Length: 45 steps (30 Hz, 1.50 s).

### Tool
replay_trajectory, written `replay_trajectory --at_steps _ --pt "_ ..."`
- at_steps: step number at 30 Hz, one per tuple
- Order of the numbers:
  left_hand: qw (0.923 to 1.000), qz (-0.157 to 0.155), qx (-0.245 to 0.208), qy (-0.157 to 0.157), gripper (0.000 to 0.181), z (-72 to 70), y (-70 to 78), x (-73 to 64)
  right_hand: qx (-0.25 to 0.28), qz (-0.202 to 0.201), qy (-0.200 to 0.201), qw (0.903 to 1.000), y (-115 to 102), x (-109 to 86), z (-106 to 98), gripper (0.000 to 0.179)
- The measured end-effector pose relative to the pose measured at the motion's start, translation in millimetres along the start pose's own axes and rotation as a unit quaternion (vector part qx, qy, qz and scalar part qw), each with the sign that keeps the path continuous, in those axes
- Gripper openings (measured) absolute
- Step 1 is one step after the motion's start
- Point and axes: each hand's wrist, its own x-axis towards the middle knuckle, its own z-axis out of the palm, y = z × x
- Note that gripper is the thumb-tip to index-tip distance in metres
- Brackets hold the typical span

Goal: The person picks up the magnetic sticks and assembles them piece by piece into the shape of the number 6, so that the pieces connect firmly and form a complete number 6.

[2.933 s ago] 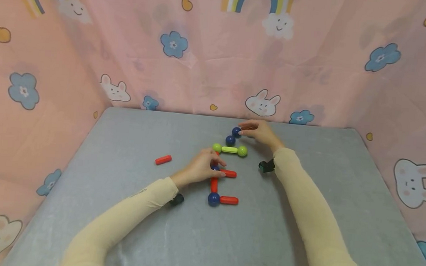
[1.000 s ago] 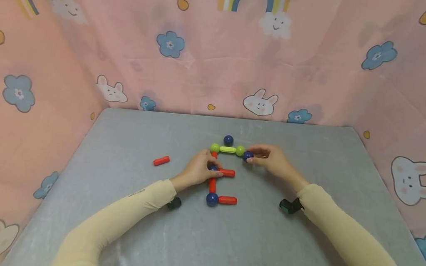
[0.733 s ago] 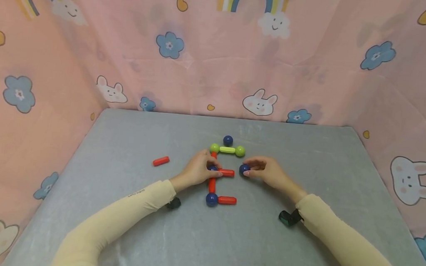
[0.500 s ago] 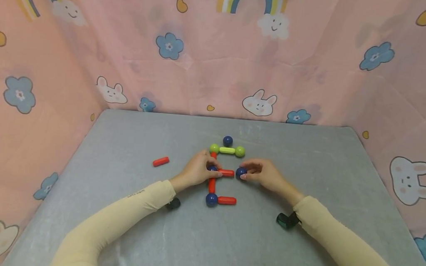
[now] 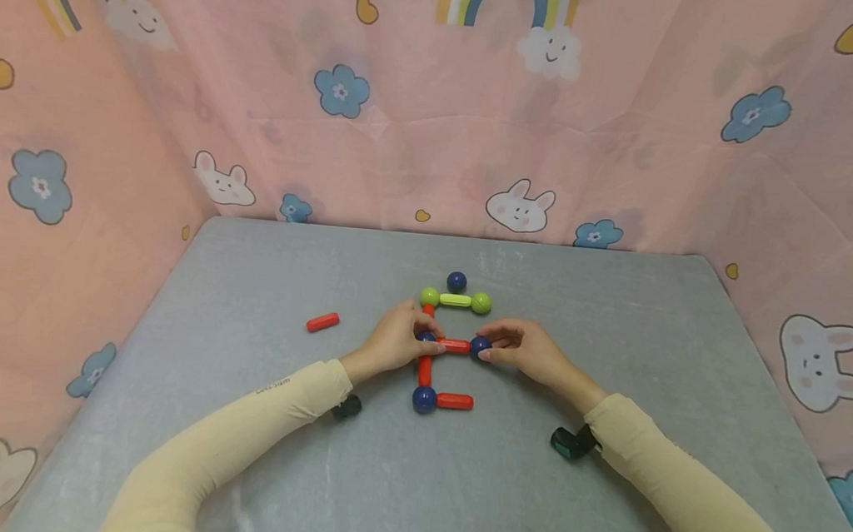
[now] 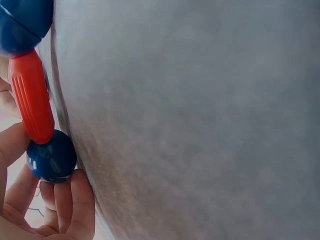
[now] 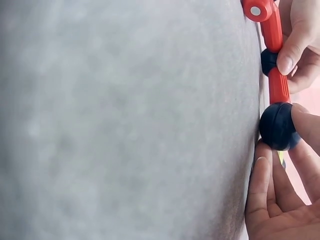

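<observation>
My left hand (image 5: 396, 336) pinches the middle blue ball (image 6: 52, 157) of a flat magnetic stick-and-ball figure. In the head view its fingers partly cover that ball. My right hand (image 5: 532, 354) holds another blue ball (image 5: 480, 348) between thumb and fingers. This ball sits against the free end of the middle red stick (image 5: 456, 346), which runs rightward from the left hand's ball. Below, one more red stick (image 5: 425, 372) leads down to a blue ball (image 5: 424, 399) with a red stick (image 5: 455, 402) pointing right. Two green balls joined by a green stick (image 5: 455, 300) form the top.
A loose blue ball (image 5: 457, 282) lies just behind the green stick. Left of the figure is a loose red stick (image 5: 323, 322). The grey table (image 5: 245, 469) meets a pink patterned curtain (image 5: 406, 147) at its back and sides.
My right hand has taken one of the two blue balls behind the green stick and brought it forward to the middle red stick's end. My left hand has stayed in place.
</observation>
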Motion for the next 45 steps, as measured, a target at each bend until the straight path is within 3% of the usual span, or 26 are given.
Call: replay_trajectory --at_steps 7,17,31,38,41,45 --pt "1.0000 -0.002 -0.002 -0.001 0.019 0.3 -0.1 0.6 -0.005 -0.004 -0.007 1.0000 -22 -9.6 -2 0.036" --pt "0.9999 -0.014 0.000 -0.004 0.019 0.9 1.0 0.3 -0.002 -0.011 -0.004 0.9999 9 3.1 0 0.038" --pt "0.9997 -0.013 -0.018 0.012 0.023 0.8 0.2 -3.1 -0.016 -0.006 -0.002 0.9999 9 3.9 2 0.037" --pt "0.9958 -0.009 -0.078 0.047 0.020 -6.0 3.9 -21.0 -0.012 -0.005 -0.003 0.9999 11 3.0 1 0.036" --pt "0.9931 -0.018 -0.111 0.034 0.019 -8.2 6.7 -34.5 -0.003 -0.004 -0.003 1.0000 11 3.0 0 0.036" --pt "0.9882 -0.052 -0.144 0.000 0.026 -5.6 9.6 -56.9 -0.001 -0.004 -0.008 1.0000 11 2.6 -2 0.037"
